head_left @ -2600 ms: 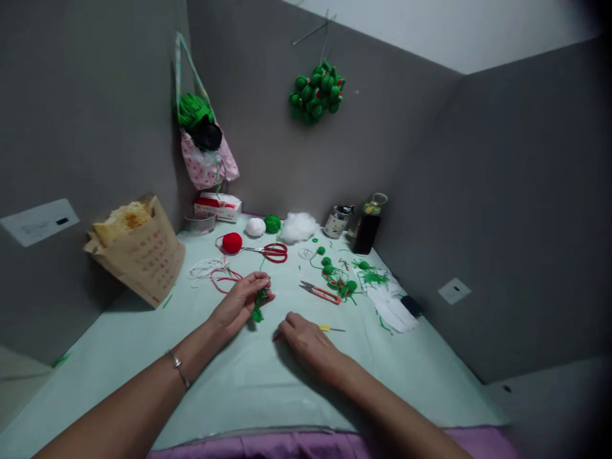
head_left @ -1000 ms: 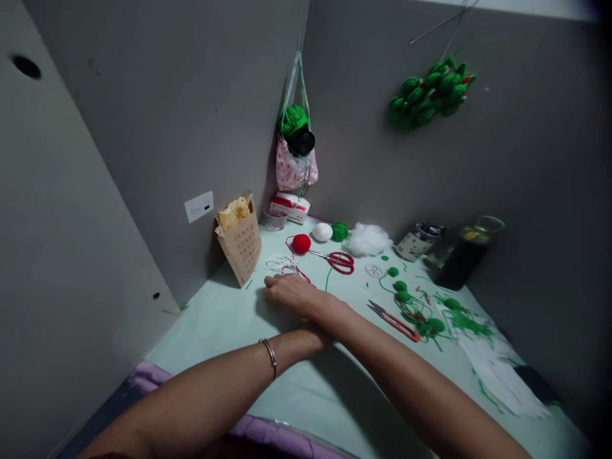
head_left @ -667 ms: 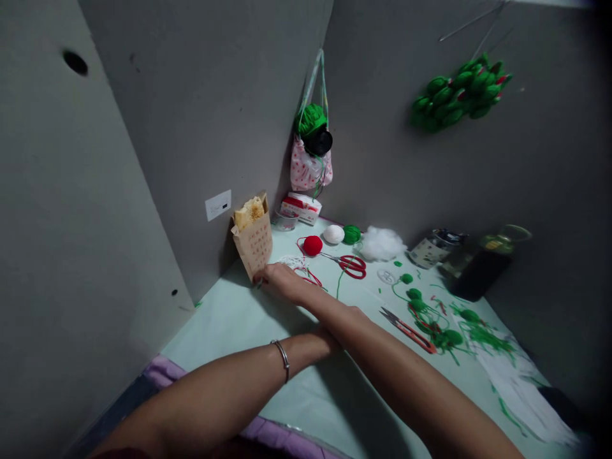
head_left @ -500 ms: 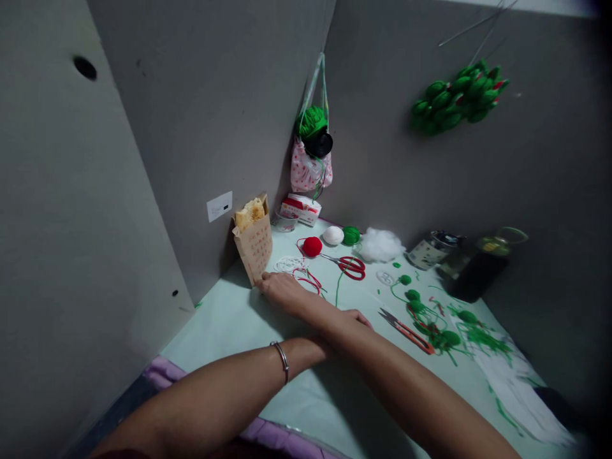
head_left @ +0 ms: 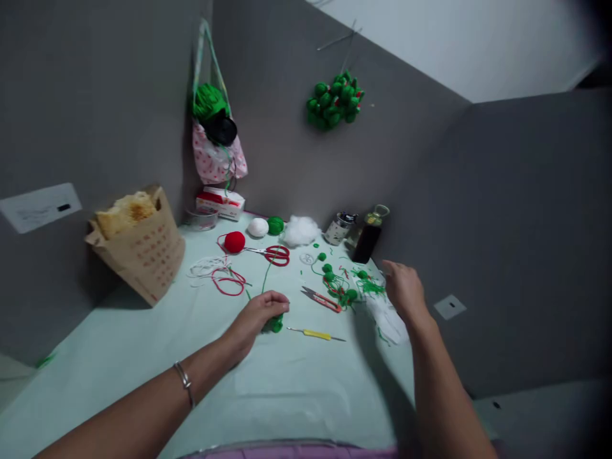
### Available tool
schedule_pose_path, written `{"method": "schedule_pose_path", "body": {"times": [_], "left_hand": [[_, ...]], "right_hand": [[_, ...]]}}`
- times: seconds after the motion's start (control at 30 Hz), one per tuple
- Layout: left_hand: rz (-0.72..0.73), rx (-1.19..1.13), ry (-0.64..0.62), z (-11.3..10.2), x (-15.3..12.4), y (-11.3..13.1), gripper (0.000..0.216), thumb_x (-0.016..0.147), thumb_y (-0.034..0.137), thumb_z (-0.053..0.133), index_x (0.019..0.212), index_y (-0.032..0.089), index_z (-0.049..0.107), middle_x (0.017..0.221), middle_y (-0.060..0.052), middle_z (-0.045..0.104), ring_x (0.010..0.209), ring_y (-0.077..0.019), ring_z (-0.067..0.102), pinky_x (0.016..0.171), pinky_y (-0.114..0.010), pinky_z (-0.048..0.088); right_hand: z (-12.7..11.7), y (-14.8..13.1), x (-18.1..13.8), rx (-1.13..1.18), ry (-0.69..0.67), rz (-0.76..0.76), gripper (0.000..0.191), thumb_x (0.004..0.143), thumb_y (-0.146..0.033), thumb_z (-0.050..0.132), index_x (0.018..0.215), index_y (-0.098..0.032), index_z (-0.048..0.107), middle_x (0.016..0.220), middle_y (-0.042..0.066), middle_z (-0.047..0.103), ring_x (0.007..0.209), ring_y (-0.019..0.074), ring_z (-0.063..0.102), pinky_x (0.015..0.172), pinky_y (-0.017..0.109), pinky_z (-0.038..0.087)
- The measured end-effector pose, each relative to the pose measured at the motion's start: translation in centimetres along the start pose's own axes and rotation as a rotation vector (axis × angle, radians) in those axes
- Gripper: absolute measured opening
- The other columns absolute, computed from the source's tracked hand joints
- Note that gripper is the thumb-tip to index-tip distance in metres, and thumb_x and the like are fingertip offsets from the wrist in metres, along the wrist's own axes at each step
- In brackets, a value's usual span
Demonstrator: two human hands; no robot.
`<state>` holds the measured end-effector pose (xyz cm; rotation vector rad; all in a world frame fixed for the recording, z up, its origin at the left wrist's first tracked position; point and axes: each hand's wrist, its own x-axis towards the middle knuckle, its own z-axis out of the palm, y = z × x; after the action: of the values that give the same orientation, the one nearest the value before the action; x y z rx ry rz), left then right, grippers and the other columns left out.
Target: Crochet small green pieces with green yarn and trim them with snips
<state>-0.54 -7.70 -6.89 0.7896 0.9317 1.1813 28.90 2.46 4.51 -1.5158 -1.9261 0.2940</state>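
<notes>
My left hand (head_left: 261, 319) is closed around a small green crochet piece (head_left: 275, 324), with thumb and fingertips pinched at its top; the hand hides part of it. A green strand of yarn runs from there to the red-handled scissors (head_left: 277, 255). Just right of the piece lies a crochet hook (head_left: 316, 335) with a yellow grip. Farther over, my right hand (head_left: 404, 287) is raised beside the dark bottle (head_left: 367, 242), above the white sheet (head_left: 389, 322) and green scraps (head_left: 370, 287). Most of its fingers are hidden, so any hold cannot be made out.
Orange thread snips (head_left: 322, 299) and small green balls (head_left: 327, 273) lie mid-table. Behind are red yarn (head_left: 234, 241), white stuffing (head_left: 301, 231) and a tin (head_left: 337, 229). A paper bag of bread (head_left: 143, 255) leans at left. A yarn bag (head_left: 217, 153) hangs on the grey wall.
My right hand has left the paper bag and swung across to the far right, so my arms are uncrossed. The view has turned right. The crochet hook and green piece now show.
</notes>
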Motion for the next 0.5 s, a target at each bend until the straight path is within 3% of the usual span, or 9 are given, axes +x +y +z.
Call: {"method": "schedule_pose_path", "body": {"times": [0.1,0.23,0.3,0.37,0.5], "left_hand": [[0.006,-0.012,0.046,0.5,-0.4,0.5,0.019,0.075,0.027,0.080,0.086,0.016,0.069,0.068,0.004,0.060,0.057,-0.0080,0.050,0.051,-0.018,0.035],[0.026,-0.010,0.098,1.4,-0.8,0.5,0.023,0.075,0.030,0.082,0.089,0.017,0.069,0.070,0.004,0.061,0.059,-0.0081,0.050,0.051,-0.017,0.035],[0.040,-0.010,0.105,1.8,-0.8,0.3,0.026,0.074,0.032,0.083,0.091,0.019,0.068,0.071,0.004,0.062,0.062,-0.0093,0.054,0.054,-0.017,0.039],[0.048,-0.009,0.097,2.0,-0.9,0.2,0.029,0.074,0.035,0.083,0.093,0.020,0.066,0.073,0.003,0.065,0.066,-0.0119,0.059,0.058,-0.019,0.043],[0.032,-0.002,0.099,2.3,-0.6,0.9,0.030,0.075,0.035,0.083,0.092,0.020,0.064,0.075,0.003,0.067,0.066,-0.0127,0.061,0.061,-0.021,0.048]], "right_hand": [[-0.1,0.9,-1.9,0.064,-0.020,0.078,0.022,0.090,-0.030,0.053,0.091,-0.016,0.071,0.090,0.016,0.072,0.094,0.0284,0.066,0.080,0.038,0.050],[4.8,-2.8,-5.3,0.309,-0.351,0.033,0.034,0.097,-0.040,0.049,0.108,-0.016,0.070,0.085,0.009,0.074,0.073,0.0196,0.069,0.070,0.031,0.054],[7.6,-5.1,-7.0,0.437,-0.540,-0.017,0.044,0.086,-0.037,0.069,0.128,-0.022,0.064,0.100,0.006,0.075,0.077,0.0167,0.070,0.070,0.027,0.055],[9.9,-6.5,-8.4,0.541,-0.672,-0.048,0.064,0.073,-0.028,0.083,0.133,-0.024,0.061,0.096,0.002,0.075,0.078,0.0157,0.069,0.069,0.024,0.054],[11.6,-6.5,-8.9,0.731,-0.699,-0.007,0.050,0.086,-0.013,0.062,0.135,-0.020,0.059,0.076,-0.002,0.066,0.067,0.0117,0.061,0.064,0.022,0.049]]}}
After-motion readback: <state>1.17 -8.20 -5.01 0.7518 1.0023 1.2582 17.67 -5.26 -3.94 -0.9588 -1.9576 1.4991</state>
